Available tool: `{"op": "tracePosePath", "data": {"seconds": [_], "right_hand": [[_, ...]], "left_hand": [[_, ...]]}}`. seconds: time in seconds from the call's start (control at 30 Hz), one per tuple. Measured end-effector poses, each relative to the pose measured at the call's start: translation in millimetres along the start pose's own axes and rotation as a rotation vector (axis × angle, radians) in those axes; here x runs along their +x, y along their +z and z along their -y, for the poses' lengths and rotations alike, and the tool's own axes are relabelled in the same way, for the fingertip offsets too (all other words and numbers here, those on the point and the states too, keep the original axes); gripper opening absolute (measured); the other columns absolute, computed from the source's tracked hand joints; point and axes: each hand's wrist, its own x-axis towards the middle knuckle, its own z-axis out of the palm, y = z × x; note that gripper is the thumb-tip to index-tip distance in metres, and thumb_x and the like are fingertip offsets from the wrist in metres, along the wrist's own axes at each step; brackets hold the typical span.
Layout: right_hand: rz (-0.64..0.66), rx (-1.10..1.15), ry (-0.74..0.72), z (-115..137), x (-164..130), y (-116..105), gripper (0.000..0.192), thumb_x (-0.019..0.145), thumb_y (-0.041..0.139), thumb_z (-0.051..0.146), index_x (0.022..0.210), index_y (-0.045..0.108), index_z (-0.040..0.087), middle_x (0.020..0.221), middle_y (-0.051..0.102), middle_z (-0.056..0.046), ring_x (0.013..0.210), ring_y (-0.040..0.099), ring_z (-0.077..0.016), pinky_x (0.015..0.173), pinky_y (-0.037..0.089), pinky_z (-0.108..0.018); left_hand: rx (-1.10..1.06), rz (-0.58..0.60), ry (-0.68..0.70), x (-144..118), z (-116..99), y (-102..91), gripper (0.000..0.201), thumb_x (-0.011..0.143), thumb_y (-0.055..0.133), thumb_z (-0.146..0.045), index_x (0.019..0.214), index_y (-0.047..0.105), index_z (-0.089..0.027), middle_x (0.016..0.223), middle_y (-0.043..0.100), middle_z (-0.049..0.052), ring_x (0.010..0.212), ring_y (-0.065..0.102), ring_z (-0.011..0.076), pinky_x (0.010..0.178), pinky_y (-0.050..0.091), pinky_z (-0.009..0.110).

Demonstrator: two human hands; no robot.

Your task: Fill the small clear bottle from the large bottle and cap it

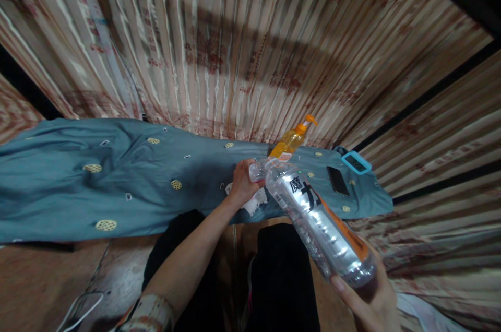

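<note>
**A:** What lies around the hands?

**B:** A blue-grey cloth (117,180) with small yellow patches is spread across the middle of the scene, from the left edge to the right; behind it, at the far side, hangs a striped beige and brown curtain (242,45); on the cloth at the far right stands an orange bottle (291,141) with an orange cap, tilted; to its right lie a dark phone (337,180) and, just beyond that, a turquoise-framed device (356,163); a white cable (80,308) lies on the floor at the near left; the person's dark-clad legs (282,274) fill the near centre.

**A:** And where is the bottle they are handling?

**B:** A clear plastic bottle (321,222), with a silver label, black characters and an orange stripe, runs slantwise from near right to far centre; the right hand (371,300) grips its base at the near right, thumb on the near side; the left hand (245,183) is closed around its neck end at the far centre, just in front of the orange bottle; a crumpled white tissue (256,202) shows directly below the left hand, touching it.
</note>
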Motion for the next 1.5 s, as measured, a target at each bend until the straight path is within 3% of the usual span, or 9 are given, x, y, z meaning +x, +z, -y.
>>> {"op": "tracePosePath", "data": {"seconds": [1.3,1.5], "right_hand": [[0.011,-0.04,-0.035,-15,4,-5,0.094,0.063,0.08,0.065,0.139,0.049,0.019,0.132,0.06,-0.014,0.113,0.064,-0.0327,0.097,0.05,-0.041],[0.007,-0.054,-0.05,-12,2,-4,0.088,0.065,0.078,0.065,0.136,0.051,0.019,0.123,0.064,-0.012,0.113,0.063,-0.034,0.098,0.049,-0.042]], "left_hand": [[0.002,0.015,-0.013,0,-6,-4.1,0.054,0.057,0.083,-0.012,0.105,0.058,-0.021,0.11,0.067,0.008,0.111,0.064,0.0304,0.097,0.052,0.046],[0.002,0.013,-0.003,0,-4,-3.1,0.054,0.059,0.084,-0.018,0.106,0.058,-0.023,0.109,0.067,0.005,0.109,0.064,0.0295,0.097,0.052,0.047]]}}
